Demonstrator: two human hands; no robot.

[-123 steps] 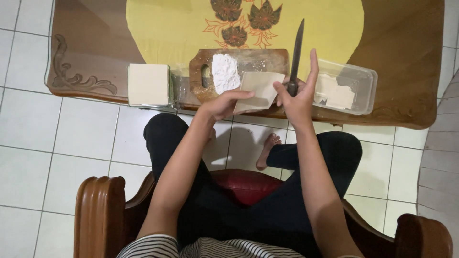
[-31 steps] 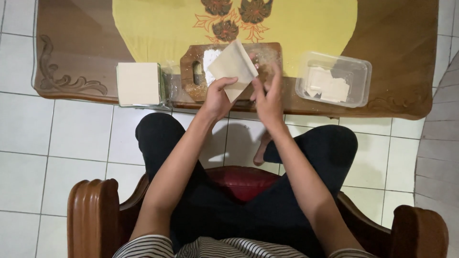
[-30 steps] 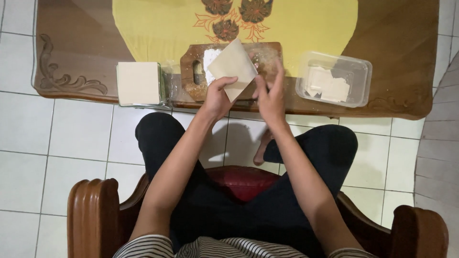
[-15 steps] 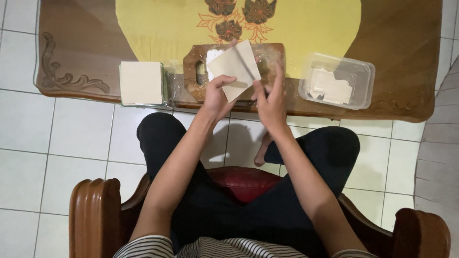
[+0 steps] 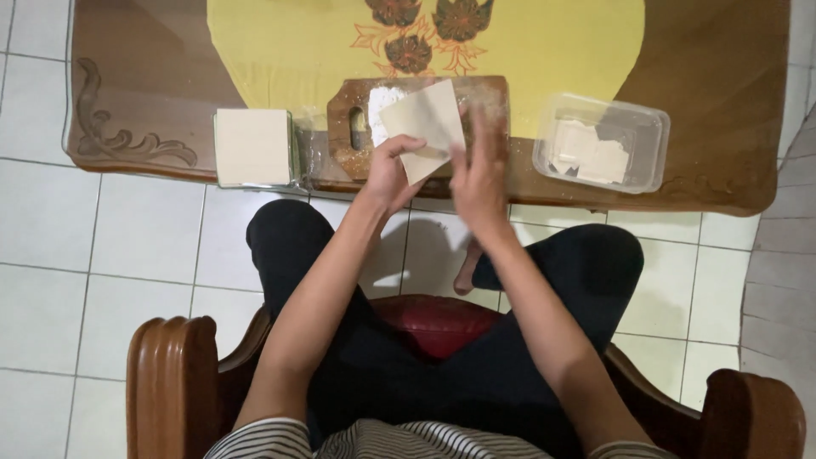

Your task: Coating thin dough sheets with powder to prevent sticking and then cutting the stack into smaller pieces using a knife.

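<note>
Since half a second ago the right hand (image 5: 478,170) has slid across the sheet (image 5: 422,126), and it now shows as a blur, so I cannot tell whether its fingers grip anything; it lies flat against the sheet's right edge. Four seconds back that hand held a knife; none is in it now.

Left hand (image 5: 393,170) is pinched shut on the sheet's lower left corner, thumb on top, fingers curled beneath. The sheet is a pale, thin square, tilted, held just above the board (image 5: 486,95).

Behind the sheet the wooden board lies on the table (image 5: 722,127), dusted with white flour (image 5: 380,98) near its handle hole. The sheet and both hands cover most of the board's middle, so what lies there is hidden.

Left of the board, touching its edge, stands a stack (image 5: 252,146) of the same pale squares in a clear wrapper. Right of the board, a little apart, sits a clear plastic tub (image 5: 650,127) with pale cut pieces inside.

A yellow cloth (image 5: 552,42) with brown flowers spreads under the board's far side. The person sits on a wooden chair (image 5: 170,382) with a red seat, knees apart in dark trousers, over white floor tiles (image 5: 85,255).
</note>
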